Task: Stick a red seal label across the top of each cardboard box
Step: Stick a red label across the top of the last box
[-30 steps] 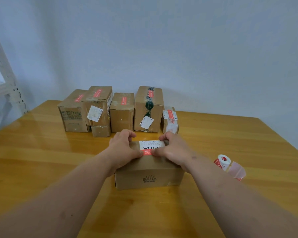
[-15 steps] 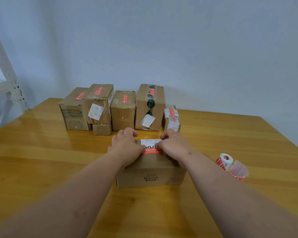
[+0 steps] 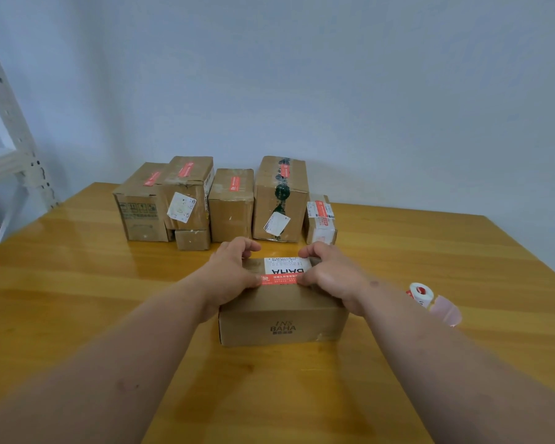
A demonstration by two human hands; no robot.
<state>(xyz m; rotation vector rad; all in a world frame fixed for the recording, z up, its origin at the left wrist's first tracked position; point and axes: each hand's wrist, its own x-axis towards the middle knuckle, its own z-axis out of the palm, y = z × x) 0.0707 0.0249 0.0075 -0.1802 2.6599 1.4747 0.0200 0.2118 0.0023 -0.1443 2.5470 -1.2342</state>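
Lying between both thumbs, red seal label [image 3: 281, 279] crosses cardboard box [image 3: 282, 315].

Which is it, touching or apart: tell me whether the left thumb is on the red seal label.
Touching. The head view shows the left hand with its thumb tip pressed on the left end of the red seal label atop the front cardboard box.

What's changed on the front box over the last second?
The thumbs have slid apart along the red seal label, uncovering more of it; the left hand and right hand now press its two ends. The BAHA box, the back row and the label roll stayed put.
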